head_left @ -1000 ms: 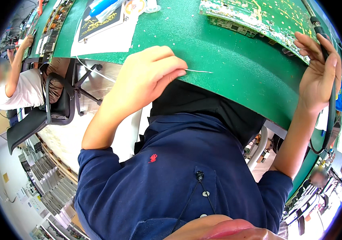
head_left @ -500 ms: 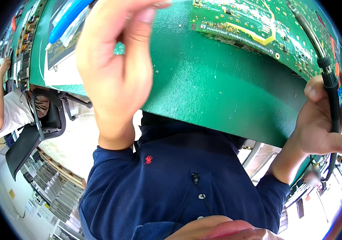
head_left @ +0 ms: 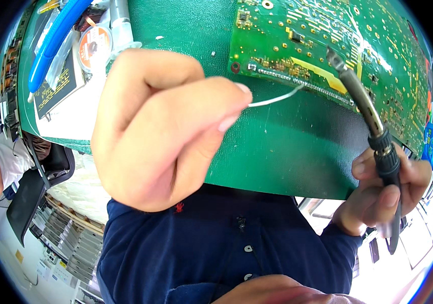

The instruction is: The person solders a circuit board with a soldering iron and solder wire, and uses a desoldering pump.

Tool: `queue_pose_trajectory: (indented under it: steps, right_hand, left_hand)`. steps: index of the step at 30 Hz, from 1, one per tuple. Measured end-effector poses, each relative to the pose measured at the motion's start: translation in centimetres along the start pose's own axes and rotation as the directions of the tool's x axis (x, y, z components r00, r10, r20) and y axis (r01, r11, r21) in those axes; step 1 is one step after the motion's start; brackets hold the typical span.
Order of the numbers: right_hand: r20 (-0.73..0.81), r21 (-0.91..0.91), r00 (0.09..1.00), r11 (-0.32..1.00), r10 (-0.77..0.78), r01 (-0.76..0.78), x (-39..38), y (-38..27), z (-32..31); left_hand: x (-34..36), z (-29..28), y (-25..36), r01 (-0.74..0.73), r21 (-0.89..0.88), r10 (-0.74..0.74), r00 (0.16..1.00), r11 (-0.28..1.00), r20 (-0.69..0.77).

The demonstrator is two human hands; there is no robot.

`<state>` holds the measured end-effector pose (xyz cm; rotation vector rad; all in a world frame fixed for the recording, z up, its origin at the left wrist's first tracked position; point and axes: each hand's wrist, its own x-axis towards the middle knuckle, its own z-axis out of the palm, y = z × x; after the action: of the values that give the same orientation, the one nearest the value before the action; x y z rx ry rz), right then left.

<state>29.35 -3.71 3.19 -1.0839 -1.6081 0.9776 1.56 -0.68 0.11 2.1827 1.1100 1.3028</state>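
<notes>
My left hand (head_left: 150, 126) pinches a thin, silvery solder wire (head_left: 277, 100) between thumb and forefinger. Its free end curves right and up to the near edge of a green circuit board (head_left: 277, 35), over a long row of shiny solder joints; whether it touches them I cannot tell. On the right, my right hand (head_left: 371, 207) grips a soldering iron (head_left: 387, 157) by its black handle. The bent metal tip points up and left, appearing over the board's surface, apart from the wire. The board's far part runs out of view.
A green mat (head_left: 282, 157) covers the table. At left lie a thick blue tube-shaped tool (head_left: 57, 45), a small spool (head_left: 95, 45), a clear syringe (head_left: 120, 23) and a dark board (head_left: 54, 99) on white paper. A person (head_left: 4, 162) works beyond a black chair (head_left: 24, 197).
My left hand has turned and come down and right, bringing the solder wire to the board's edge. The iron has swung left, over the board, and my right fingers have closed round its handle.
</notes>
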Motion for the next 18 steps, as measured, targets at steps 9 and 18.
queue_pose_trajectory:
  steps: [9,18]
  right_hand:
    - [0.107,-0.083,0.965,0.965,-0.238,0.247,1.0,0.7,0.4]
    - [0.119,-0.073,0.949,0.951,-0.29,0.3,1.2,0.8,0.4]
  left_hand:
    - [0.4,-0.4,0.0,0.005,0.003,-0.006,0.993,1.0,0.115]
    - [0.7,-0.6,-0.1,0.001,-0.02,0.002,0.99,1.0,0.142]
